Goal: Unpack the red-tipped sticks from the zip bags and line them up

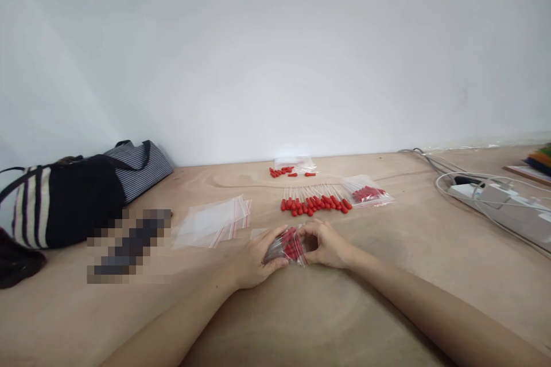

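My left hand [258,255] and my right hand [326,245] both grip a small clear zip bag [291,245] filled with red-capped droppers, held low over the wooden table [301,321]. Just beyond it lies a row of loose droppers with red bulbs [314,202]. To their right rests a filled zip bag [368,192]. A stack of flat zip bags with red strips [213,221] lies left of my hands. A few loose red bulbs [286,171] sit near the wall beside another clear bag [295,162].
A striped and black fabric bag [77,195] lies at the far left, a blurred dark object [129,246] in front of it. White cables and a power strip [495,195] occupy the right side. Coloured sheets [540,161] stick in at the right edge. A white wall backs the table.
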Available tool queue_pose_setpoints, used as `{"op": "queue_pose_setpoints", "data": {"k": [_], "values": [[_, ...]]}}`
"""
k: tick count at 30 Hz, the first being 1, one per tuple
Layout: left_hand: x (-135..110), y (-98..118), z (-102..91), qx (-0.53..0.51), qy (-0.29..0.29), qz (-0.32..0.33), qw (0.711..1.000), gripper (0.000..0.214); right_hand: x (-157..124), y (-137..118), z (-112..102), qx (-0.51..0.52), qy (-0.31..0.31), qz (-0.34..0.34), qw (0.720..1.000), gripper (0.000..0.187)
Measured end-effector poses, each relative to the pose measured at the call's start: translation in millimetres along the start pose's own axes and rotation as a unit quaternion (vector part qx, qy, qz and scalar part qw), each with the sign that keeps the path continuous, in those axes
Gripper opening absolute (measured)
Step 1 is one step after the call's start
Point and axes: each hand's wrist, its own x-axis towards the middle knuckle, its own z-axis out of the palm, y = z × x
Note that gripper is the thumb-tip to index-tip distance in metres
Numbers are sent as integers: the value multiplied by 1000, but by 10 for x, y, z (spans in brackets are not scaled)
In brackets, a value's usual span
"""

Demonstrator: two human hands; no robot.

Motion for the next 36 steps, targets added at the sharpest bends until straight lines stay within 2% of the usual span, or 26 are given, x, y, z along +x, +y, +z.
{"op": "queue_pose_setpoints", "data": {"k": [7, 14, 19, 21, 25, 27, 31, 36], "values": [[1, -33, 9, -4, 0, 5, 1000, 54, -10, -55, 30, -30, 3, 3, 1000, 27], [1, -36, 5, -14, 5, 6, 1000, 52, -29, -57, 73, 49, -4, -38, 998, 20], [6, 9, -40, -4, -14, -2, 1000, 47, -34, 18, 68, 123, -5, 1, 992, 17], [12, 12, -46, 0, -19, 9, 1000, 45, -31, 49, 44, 102, 8, -3, 995, 18], [17, -10, -40, 1, -14, 30, 999, 43, -22, 62, 3, -11, 21, -52, 998, 27], [17, -20, -39, 1, -10, 33, 999, 43, -19, 53, 10, -16, 26, -55, 998, 27], [19, -34, -37, 1, -13, 40, 999, 43, -23, 49, 70, 87, 11, -45, 995, 19], [29, -70, -11, 13, -15, 16, 1000, 40, -33, 110, 49, 257, 16, 27, 966, 25]]}}
